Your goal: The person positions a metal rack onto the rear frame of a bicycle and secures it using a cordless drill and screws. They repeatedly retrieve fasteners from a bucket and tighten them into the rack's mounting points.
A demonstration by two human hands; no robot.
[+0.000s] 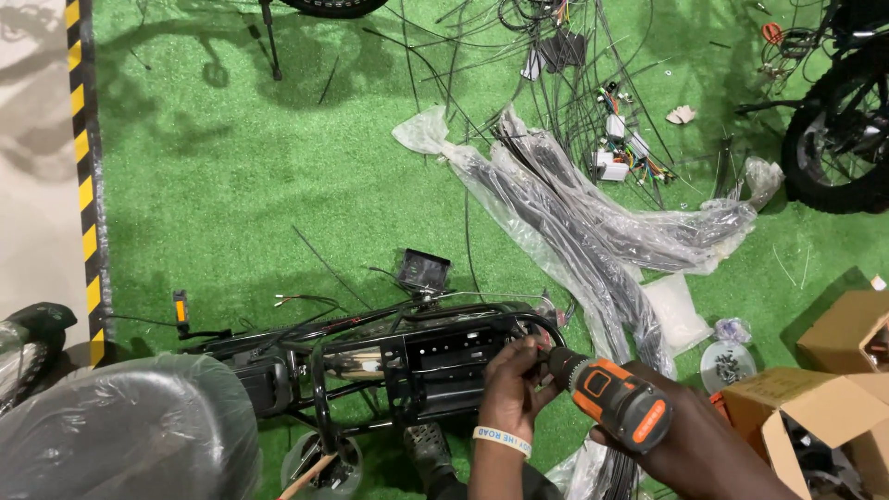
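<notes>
The left hand (507, 393) rests on the rack (435, 361), just left of the drill (611, 400) held in the right hand (690, 444). Cardboard boxes (815, 407) lie right of both hands, bagged cables (574, 222) beyond them.

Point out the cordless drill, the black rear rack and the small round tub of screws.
cordless drill (616, 400), head view, on its orange and black body.
black rear rack (435, 356), head view, on its flat perforated plate.
round tub of screws (727, 366), head view, on the screws inside it.
</notes>
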